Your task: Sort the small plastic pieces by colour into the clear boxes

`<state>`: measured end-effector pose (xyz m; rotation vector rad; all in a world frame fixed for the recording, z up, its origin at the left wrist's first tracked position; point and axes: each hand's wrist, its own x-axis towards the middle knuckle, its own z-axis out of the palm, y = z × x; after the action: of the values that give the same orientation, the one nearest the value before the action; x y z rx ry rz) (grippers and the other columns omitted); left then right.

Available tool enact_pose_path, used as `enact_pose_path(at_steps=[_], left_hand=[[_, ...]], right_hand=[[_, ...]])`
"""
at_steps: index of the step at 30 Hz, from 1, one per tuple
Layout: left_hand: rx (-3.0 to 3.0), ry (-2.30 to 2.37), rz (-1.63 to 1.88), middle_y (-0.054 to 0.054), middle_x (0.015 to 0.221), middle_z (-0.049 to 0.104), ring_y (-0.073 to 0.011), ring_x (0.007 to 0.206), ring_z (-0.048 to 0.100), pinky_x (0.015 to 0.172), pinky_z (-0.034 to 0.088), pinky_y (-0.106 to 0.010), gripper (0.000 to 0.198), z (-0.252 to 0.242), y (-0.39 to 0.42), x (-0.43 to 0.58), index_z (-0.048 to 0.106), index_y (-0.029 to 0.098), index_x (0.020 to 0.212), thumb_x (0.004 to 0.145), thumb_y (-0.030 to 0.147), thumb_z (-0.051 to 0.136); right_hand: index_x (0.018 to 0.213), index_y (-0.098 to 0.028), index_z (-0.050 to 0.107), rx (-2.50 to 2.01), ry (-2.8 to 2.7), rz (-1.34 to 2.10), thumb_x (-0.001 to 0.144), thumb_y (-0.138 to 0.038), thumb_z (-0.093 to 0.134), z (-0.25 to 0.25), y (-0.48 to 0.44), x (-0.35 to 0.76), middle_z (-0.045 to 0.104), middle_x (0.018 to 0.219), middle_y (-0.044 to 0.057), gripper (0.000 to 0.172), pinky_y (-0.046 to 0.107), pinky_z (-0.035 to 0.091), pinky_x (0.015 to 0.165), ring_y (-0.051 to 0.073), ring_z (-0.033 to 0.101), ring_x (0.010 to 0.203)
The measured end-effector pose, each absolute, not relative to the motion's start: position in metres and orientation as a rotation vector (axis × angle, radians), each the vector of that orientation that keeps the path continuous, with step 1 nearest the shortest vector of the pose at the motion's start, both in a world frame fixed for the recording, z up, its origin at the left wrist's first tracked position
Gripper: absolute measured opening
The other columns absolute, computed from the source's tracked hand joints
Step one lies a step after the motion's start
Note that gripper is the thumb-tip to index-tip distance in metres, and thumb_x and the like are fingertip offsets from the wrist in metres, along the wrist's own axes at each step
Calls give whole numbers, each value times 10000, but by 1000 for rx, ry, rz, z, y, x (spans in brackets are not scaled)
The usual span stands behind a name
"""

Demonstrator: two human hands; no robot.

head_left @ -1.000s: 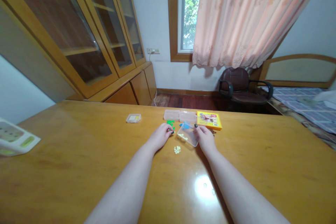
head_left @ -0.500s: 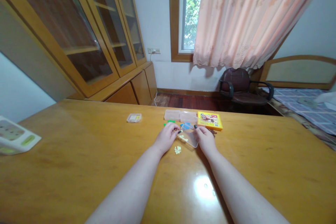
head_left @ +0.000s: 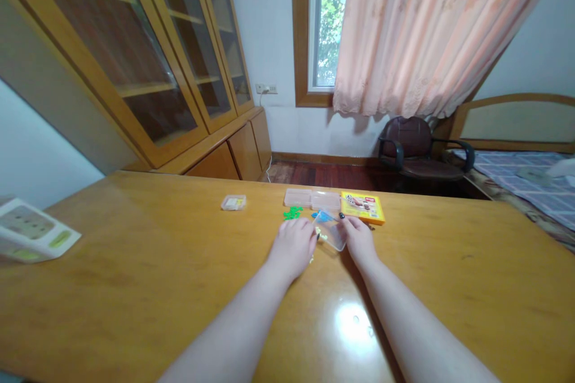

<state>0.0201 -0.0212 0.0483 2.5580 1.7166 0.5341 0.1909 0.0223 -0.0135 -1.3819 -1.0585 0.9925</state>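
A shallow clear plastic box [head_left: 336,240] is tilted above the table, with several small pale yellow pieces [head_left: 321,235] inside its left side. My right hand [head_left: 360,242] grips the box by its right edge. Close to the box's left edge is my left hand [head_left: 293,245], back upward, its fingers curled together; what they hold, if anything, is hidden. More pale yellow bits [head_left: 311,260] peek out from beneath that hand. Beyond the hands lie green pieces [head_left: 293,213] and blue pieces [head_left: 320,215]. A few brown bits [head_left: 371,227] show behind my right hand.
An open clear case [head_left: 297,196] lies behind the coloured pieces, beside a yellow printed box [head_left: 363,206]. Further left is a small clear box [head_left: 233,203] with pale contents. A white power strip [head_left: 38,232] stands at the table's left side. An office chair [head_left: 406,146] is beyond the table [head_left: 157,287].
My left hand has moved from a pinch over the clear box down toward the pale yellow pile, now mostly covering it. My right hand still holds the box. The view has shifted slightly.
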Motion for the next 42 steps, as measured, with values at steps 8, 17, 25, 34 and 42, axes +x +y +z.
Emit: enact_pose_path(at_steps=[8, 17, 25, 34, 42], left_hand=[[2308, 1950, -161, -233, 1376, 410, -398, 1276, 343, 1011, 277, -589, 681, 27, -56, 55, 491, 96, 1284, 746, 506, 573], [2188, 2041, -172, -220, 1492, 122, -395, 1378, 54, 1101, 108, -566, 979, -28, -49, 76, 222, 23, 1420, 721, 672, 449], [2227, 1801, 114, -229, 1490, 111, -324, 1394, 57, 1137, 72, -479, 857, -16, -25, 54, 217, -34, 1404, 822, 578, 359], [2038, 1412, 444, -108, 1270, 561, -232, 1180, 505, 1014, 378, -360, 385, 15, 5, 5, 588, 159, 1157, 864, 305, 386], [2152, 1510, 620, -65, 1002, 662, -190, 941, 591, 869, 451, -319, 264, 21, 21, -28, 669, 191, 955, 858, 283, 442]], right_hand=[[674, -162, 636, -1398, -1046, 993, 682, -529, 575, -13, 22, 192, 637, 620, 46, 371, 271, 387, 523, 162, 505, 523], [653, -166, 633, -1390, -1031, 1001, 677, -523, 590, -11, 21, 192, 608, 570, 23, 361, 260, 363, 500, 145, 472, 491], [718, -158, 639, -1300, -859, 1051, 638, -535, 644, -17, 26, 192, 630, 632, 31, 385, 256, 375, 516, 139, 503, 522], [638, -162, 624, -1296, -786, 998, 629, -527, 652, -9, 24, 189, 621, 578, 33, 367, 260, 360, 478, 145, 511, 498], [683, -153, 634, -1329, -891, 1023, 641, -554, 629, -16, 24, 191, 607, 582, 23, 403, 251, 346, 481, 130, 462, 480]])
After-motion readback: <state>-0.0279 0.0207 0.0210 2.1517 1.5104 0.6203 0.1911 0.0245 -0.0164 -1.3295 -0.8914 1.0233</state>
